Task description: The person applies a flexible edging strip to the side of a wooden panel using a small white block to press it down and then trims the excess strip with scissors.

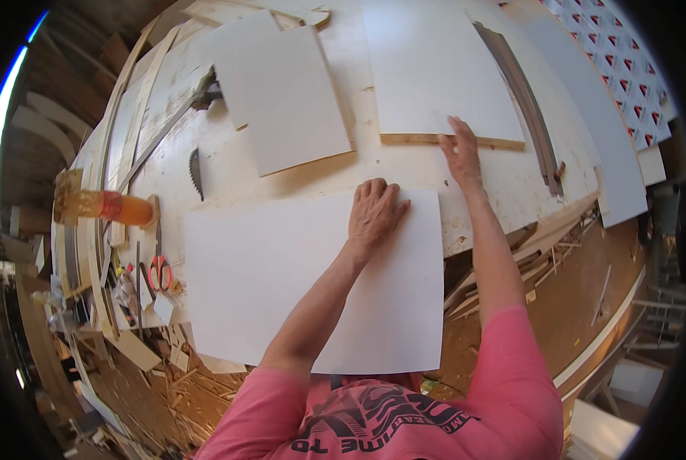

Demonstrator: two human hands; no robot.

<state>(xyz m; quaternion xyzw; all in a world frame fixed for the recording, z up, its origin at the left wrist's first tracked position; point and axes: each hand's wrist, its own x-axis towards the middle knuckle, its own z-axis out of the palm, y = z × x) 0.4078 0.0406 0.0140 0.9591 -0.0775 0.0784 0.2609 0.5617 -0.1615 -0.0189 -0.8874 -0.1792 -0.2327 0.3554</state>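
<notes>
A large white sheet [282, 268] lies across the near side of the worktable, its front edge close to my body. My left hand [375, 212] rests on its far right part, palm down, fingers a little bent and holding nothing. Farther right, my right hand [462, 156] reaches to the near edge of a white-faced board [439, 65] with a wood-coloured side. Its fingers are stretched out at that edge, some over the top face, without wrapping round it. To the left of that board lie more white-faced panels [293, 100], partly overlapping.
At left are an orange bottle [128, 208], scissors with orange-red handles [160, 274], a short toothed blade [196, 175] and a long bar clamp [163, 132]. Dark brown strips [523, 107] lie at right. Wood offcuts [182, 391] litter the floor below the table [270, 192].
</notes>
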